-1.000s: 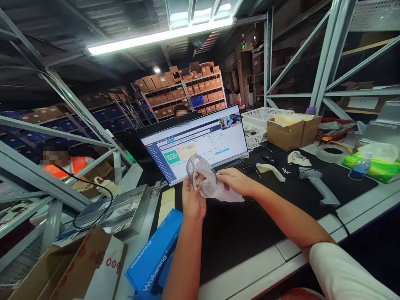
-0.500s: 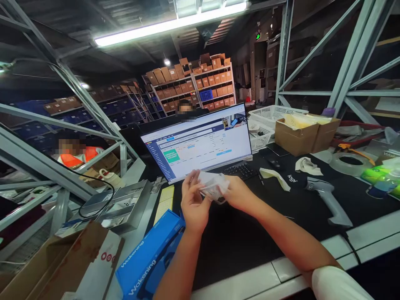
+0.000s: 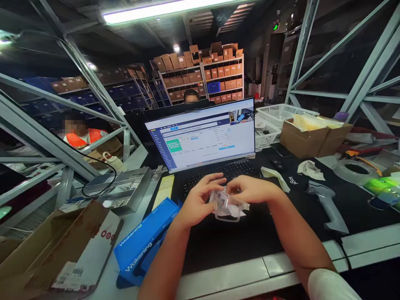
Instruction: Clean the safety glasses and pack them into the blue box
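My left hand [image 3: 198, 201] and my right hand [image 3: 251, 189] meet over the black desk mat [image 3: 250, 237], both closed on a clear plastic goggle piece [image 3: 227, 207] bundled with a white cloth. The bundle hangs low, just above the mat, in front of the keyboard [image 3: 218, 171]. The lens is mostly covered by the cloth and my fingers. Behind my hands stands a monitor [image 3: 203, 135] with a lit screen.
A blue Wakening box [image 3: 142, 239] and an open cardboard box [image 3: 59, 258] lie at the left. A grey barcode scanner [image 3: 328, 204], a tape roll [image 3: 354, 170], brown cartons [image 3: 308, 139] and white baskets [image 3: 281, 114] sit at the right. Two people sit beyond the metal racks.
The goggle piece was held up open before the screen; it has come down toward the mat and is now bundled in the cloth between both hands.
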Action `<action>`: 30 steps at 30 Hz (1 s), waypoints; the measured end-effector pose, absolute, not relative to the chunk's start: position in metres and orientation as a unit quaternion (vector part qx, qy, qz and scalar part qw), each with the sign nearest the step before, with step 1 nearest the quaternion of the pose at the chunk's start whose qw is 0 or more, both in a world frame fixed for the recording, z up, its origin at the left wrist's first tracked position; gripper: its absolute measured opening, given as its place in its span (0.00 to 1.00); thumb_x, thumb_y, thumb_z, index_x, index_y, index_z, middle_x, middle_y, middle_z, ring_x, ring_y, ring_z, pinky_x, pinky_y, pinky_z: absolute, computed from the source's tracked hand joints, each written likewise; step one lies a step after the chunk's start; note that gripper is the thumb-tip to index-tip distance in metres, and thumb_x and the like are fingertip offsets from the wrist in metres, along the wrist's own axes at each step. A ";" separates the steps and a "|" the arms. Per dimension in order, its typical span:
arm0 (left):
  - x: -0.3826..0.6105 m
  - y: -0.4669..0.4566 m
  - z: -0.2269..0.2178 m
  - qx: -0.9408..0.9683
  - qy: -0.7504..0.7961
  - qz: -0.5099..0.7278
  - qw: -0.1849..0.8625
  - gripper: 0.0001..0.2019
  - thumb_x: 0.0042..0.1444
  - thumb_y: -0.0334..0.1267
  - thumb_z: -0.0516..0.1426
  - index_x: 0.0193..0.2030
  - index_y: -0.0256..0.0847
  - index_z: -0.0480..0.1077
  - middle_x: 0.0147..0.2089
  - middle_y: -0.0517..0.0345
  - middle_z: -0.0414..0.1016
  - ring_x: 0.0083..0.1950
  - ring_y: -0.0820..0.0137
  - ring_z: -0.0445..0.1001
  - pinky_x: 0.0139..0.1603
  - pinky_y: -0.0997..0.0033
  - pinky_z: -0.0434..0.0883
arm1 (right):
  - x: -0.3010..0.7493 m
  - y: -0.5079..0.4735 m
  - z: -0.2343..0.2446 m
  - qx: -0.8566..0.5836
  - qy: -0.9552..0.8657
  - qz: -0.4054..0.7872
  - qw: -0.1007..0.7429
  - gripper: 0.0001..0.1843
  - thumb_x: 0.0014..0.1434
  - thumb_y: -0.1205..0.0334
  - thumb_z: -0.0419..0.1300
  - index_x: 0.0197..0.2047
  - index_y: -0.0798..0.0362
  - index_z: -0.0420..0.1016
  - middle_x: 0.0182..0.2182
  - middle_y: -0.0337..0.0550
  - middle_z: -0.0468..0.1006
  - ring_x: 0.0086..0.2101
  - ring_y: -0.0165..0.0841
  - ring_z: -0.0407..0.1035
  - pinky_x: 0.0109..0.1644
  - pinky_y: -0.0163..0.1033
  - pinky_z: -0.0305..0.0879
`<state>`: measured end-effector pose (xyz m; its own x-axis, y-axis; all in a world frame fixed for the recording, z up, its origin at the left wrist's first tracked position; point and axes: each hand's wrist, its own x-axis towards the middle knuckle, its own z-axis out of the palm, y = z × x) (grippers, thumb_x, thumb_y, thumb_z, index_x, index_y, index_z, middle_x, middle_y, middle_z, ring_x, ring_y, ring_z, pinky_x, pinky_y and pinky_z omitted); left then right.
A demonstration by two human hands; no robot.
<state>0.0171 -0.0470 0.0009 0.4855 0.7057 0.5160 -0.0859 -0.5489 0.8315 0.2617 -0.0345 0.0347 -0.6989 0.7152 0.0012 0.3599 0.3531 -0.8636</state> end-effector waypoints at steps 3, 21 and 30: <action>0.024 -0.043 -0.007 0.727 0.218 0.442 0.479 0.24 0.54 0.31 0.74 0.58 0.51 0.83 0.74 0.42 0.68 0.72 0.50 0.73 0.71 0.52 0.75 | 0.252 -0.031 0.029 -0.330 -0.801 0.463 0.189 0.20 0.57 0.46 0.65 0.28 0.55 0.74 0.24 0.39 0.71 0.27 0.29 0.60 0.31 0.36 0.54; 0.017 -0.039 0.001 0.878 0.291 0.379 0.018 0.10 0.72 0.37 0.56 0.47 0.43 0.81 0.37 0.52 0.82 0.34 0.64 0.77 0.37 0.64 0.64 | 0.227 -0.019 0.018 -0.376 -0.569 0.506 0.528 0.22 0.49 0.40 0.63 0.25 0.50 0.63 0.24 0.38 0.64 0.27 0.31 0.56 0.34 0.39 0.55; -0.006 -0.035 0.011 0.850 0.317 0.408 -0.106 0.10 0.74 0.38 0.56 0.43 0.42 0.78 0.37 0.55 0.81 0.35 0.65 0.76 0.38 0.64 0.62 | 0.218 -0.005 0.005 -0.414 -0.664 0.380 0.493 0.19 0.53 0.45 0.54 0.21 0.49 0.60 0.21 0.38 0.62 0.28 0.31 0.56 0.33 0.39 0.49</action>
<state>-0.0059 -0.0353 0.0114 0.4658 0.4526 0.7604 0.6250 -0.7766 0.0794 0.2185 -0.0055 0.0047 -0.1711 0.9247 0.3399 0.1749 0.3681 -0.9132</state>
